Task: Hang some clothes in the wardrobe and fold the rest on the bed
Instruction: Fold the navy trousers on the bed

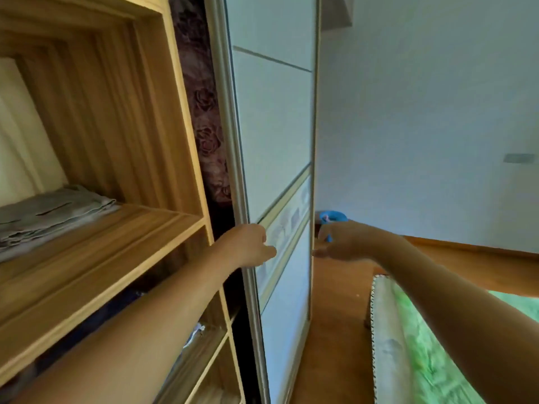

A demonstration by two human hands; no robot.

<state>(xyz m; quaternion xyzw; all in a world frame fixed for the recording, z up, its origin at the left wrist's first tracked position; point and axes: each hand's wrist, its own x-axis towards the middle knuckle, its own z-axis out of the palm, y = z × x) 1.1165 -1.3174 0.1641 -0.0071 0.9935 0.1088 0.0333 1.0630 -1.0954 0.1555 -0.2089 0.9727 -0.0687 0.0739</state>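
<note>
**Both hands at the sliding door**

The wardrobe [116,223] stood open at left, with folded grey cloth [52,211] on a shelf. The left hand [248,246] curled round the sliding door's [274,126] left edge. The right hand [344,243] reached to its right edge, fingers loose and holding nothing. Bare floor [335,301] separated the door and bed [423,345].

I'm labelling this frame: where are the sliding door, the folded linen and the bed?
sliding door [271,126]: head view, white upper panel.
folded linen [52,211]: head view, top of the stack.
bed [388,330]: head view, pale side edge.
</note>
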